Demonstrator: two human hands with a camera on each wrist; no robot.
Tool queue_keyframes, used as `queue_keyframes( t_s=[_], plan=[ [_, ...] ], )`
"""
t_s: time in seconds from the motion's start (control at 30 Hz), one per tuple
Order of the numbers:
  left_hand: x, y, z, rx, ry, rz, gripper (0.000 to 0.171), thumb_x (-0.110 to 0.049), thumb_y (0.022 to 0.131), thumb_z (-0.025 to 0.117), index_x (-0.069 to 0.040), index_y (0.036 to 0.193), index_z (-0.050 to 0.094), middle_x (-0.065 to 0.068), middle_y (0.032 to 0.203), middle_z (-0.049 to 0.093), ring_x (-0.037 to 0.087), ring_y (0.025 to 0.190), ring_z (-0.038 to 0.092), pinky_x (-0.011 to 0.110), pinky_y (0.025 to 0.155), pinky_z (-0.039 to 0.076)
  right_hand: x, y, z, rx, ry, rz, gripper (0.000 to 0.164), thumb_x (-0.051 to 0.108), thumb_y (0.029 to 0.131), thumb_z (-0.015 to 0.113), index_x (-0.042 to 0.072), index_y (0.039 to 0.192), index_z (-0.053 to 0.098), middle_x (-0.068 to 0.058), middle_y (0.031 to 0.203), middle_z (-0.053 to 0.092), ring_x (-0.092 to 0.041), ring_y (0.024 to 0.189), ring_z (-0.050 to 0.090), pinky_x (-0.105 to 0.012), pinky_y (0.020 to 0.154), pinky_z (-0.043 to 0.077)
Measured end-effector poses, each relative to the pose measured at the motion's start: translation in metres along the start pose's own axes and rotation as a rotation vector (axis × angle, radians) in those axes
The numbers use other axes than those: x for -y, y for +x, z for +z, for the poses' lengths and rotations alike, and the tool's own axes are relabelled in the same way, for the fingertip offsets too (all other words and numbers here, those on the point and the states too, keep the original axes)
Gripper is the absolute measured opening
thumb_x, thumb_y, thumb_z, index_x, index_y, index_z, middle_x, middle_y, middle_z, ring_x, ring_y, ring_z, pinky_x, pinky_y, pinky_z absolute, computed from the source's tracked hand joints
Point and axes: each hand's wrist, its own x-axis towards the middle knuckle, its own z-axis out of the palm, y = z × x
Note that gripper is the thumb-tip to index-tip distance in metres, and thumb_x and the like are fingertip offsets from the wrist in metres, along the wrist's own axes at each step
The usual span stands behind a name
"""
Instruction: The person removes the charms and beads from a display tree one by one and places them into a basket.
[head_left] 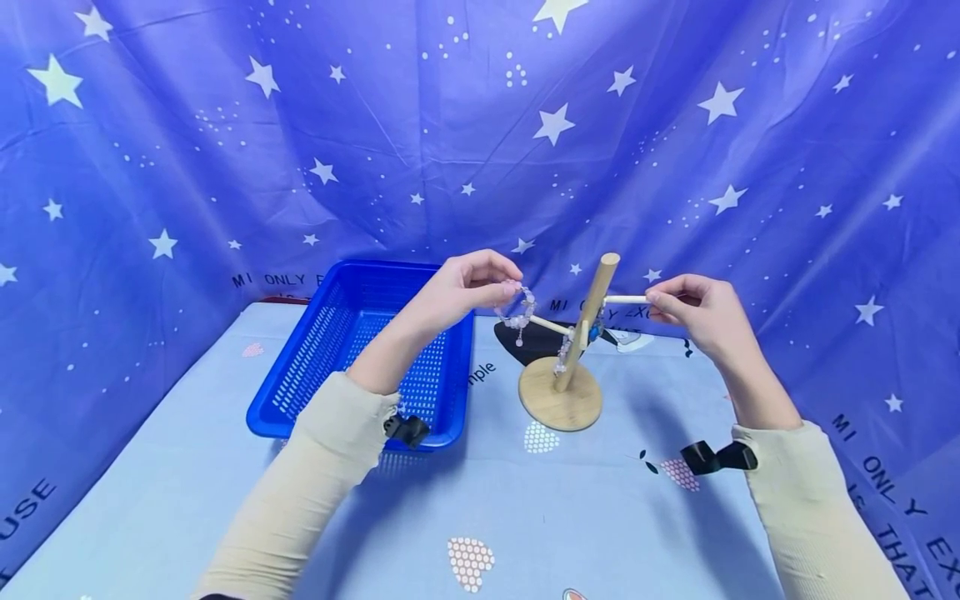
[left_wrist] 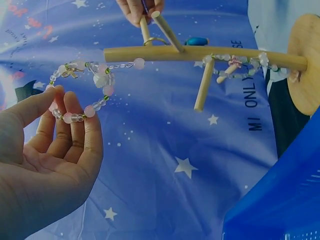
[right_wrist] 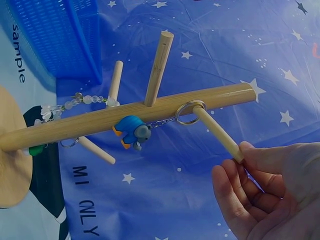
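My left hand (head_left: 463,285) pinches a bracelet (left_wrist: 90,111) of pink and clear beads between thumb and fingertips, its short end chain sticking out. The bracelet is beside the peg tip on the left of a wooden stand (head_left: 597,292); in the left wrist view it shows apart from the pegs. On the stand's other side, my right hand (head_left: 708,312) pinches the end of a peg (right_wrist: 220,134) between thumb and fingers. From that peg's base hangs a keychain (right_wrist: 132,127) with a blue and grey animal figure. Another beaded bracelet (right_wrist: 87,99) hangs on a lower peg.
A blue perforated basket (head_left: 459,417) stands left of the stand, under my left forearm. The stand's round base (head_left: 551,408) rests on a light blue patterned cloth (head_left: 405,533). Behind the table hangs a blue curtain (head_left: 420,133) with stars.
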Motion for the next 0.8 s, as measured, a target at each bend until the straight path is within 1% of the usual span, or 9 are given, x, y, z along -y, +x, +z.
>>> queue_keyframes(
  t_s=[0.03, 0.07, 0.13, 0.2, 0.3, 0.43, 0.5, 0.7, 0.8],
  plan=[
    [0.000, 0.000, -0.001, 0.000, -0.001, 0.005, 0.020, -0.011, 0.099, 0.061, -0.003, 0.117, 0.063, -0.001, 0.094, 0.068, 0.015, 0.081, 0.062, 0.033, 0.086, 0.059, 0.000, 0.000, 0.000, -0.002, 0.002, 0.000, 0.006, 0.015, 0.098, 0.064, 0.010, 0.096, 0.067, 0.021, 0.075, 0.067, 0.003, 0.070, 0.068, -0.014, 0.070, 0.059],
    [0.000, 0.000, -0.002, -0.001, -0.001, 0.011, 0.021, -0.011, 0.099, 0.061, -0.003, 0.117, 0.063, -0.001, 0.094, 0.068, 0.015, 0.081, 0.062, 0.030, 0.084, 0.059, -0.001, 0.000, -0.001, -0.002, 0.002, 0.001, 0.007, 0.015, 0.098, 0.064, 0.009, 0.096, 0.067, 0.021, 0.075, 0.067, 0.003, 0.070, 0.068, -0.014, 0.070, 0.059],
    [0.000, 0.000, -0.004, -0.006, 0.003, 0.014, 0.021, -0.011, 0.098, 0.061, -0.003, 0.118, 0.063, -0.001, 0.094, 0.068, 0.015, 0.081, 0.063, 0.030, 0.083, 0.059, -0.001, 0.000, -0.001, -0.004, 0.003, 0.001, 0.007, 0.015, 0.098, 0.064, 0.008, 0.097, 0.067, 0.021, 0.075, 0.067, 0.003, 0.070, 0.068, -0.014, 0.070, 0.059],
    [0.000, -0.001, -0.006, -0.013, 0.007, 0.014, 0.021, -0.011, 0.098, 0.061, -0.003, 0.118, 0.063, -0.001, 0.094, 0.068, 0.015, 0.081, 0.063, 0.030, 0.083, 0.059, -0.001, 0.000, -0.001, -0.007, 0.006, 0.000, 0.005, 0.014, 0.098, 0.064, 0.011, 0.095, 0.067, 0.021, 0.075, 0.067, 0.003, 0.069, 0.067, -0.015, 0.071, 0.059],
    [0.001, -0.001, -0.009, -0.027, 0.011, 0.012, 0.021, -0.010, 0.098, 0.061, -0.003, 0.117, 0.063, -0.003, 0.093, 0.068, 0.015, 0.080, 0.063, 0.031, 0.082, 0.059, -0.002, 0.001, 0.000, -0.005, -0.001, -0.007, 0.008, 0.013, 0.098, 0.063, 0.006, 0.098, 0.066, 0.021, 0.074, 0.067, 0.004, 0.069, 0.067, -0.015, 0.071, 0.059],
    [0.001, -0.002, -0.013, -0.047, 0.017, 0.014, 0.021, -0.009, 0.098, 0.061, -0.002, 0.117, 0.063, -0.004, 0.091, 0.068, 0.014, 0.080, 0.064, 0.034, 0.083, 0.059, -0.002, 0.002, 0.001, -0.002, -0.021, -0.012, 0.018, 0.013, 0.098, 0.063, -0.004, 0.104, 0.064, 0.021, 0.072, 0.066, 0.004, 0.069, 0.066, -0.014, 0.070, 0.058],
    [0.002, -0.002, -0.015, -0.054, 0.018, 0.014, 0.020, -0.009, 0.098, 0.061, -0.001, 0.117, 0.063, -0.004, 0.091, 0.068, 0.013, 0.080, 0.064, 0.035, 0.084, 0.060, -0.002, 0.002, 0.001, 0.000, -0.023, -0.011, 0.020, 0.013, 0.098, 0.062, -0.006, 0.105, 0.063, 0.021, 0.072, 0.066, 0.004, 0.069, 0.066, -0.014, 0.070, 0.058],
    [0.004, -0.003, -0.021, -0.069, 0.024, 0.010, 0.021, -0.010, 0.098, 0.061, -0.001, 0.117, 0.062, -0.005, 0.090, 0.068, 0.012, 0.081, 0.064, 0.032, 0.084, 0.059, -0.002, 0.002, 0.000, 0.000, -0.021, -0.009, 0.017, 0.012, 0.099, 0.062, -0.004, 0.104, 0.063, 0.023, 0.073, 0.065, 0.005, 0.068, 0.066, -0.015, 0.071, 0.059],
    [0.004, -0.004, -0.023, -0.079, 0.027, 0.006, 0.021, -0.010, 0.098, 0.061, -0.001, 0.117, 0.062, -0.006, 0.091, 0.068, 0.012, 0.083, 0.064, 0.034, 0.086, 0.059, -0.002, 0.002, 0.000, -0.002, -0.021, -0.012, 0.016, 0.012, 0.098, 0.062, -0.003, 0.103, 0.063, 0.023, 0.073, 0.065, 0.005, 0.069, 0.066, -0.015, 0.071, 0.059]
  ],
)
